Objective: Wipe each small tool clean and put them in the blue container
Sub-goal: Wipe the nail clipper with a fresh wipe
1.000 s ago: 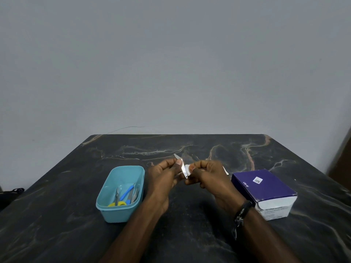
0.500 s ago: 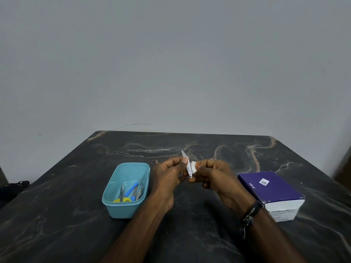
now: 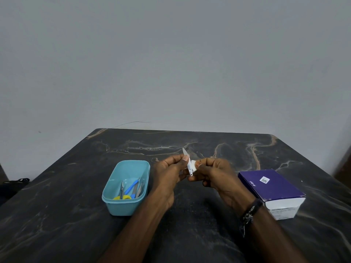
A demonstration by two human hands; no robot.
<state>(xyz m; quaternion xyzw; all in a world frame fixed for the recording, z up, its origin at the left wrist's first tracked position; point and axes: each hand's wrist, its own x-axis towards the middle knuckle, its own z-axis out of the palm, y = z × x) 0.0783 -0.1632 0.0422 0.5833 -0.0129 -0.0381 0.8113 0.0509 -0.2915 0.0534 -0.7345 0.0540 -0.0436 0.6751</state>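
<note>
Metal tool [image 3: 188,162] pinched in left hand [image 3: 169,172], white wipe [image 3: 193,166] in right hand [image 3: 214,173].

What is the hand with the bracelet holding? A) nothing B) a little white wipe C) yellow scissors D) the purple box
B: the right hand pinches a small white wipe against the thin metal tool that the left hand holds.

2 hands [image 3: 169,173], 1 blue container [image 3: 114,205], 1 purple box [image 3: 273,186], 1 wipe [image 3: 193,166].
</note>
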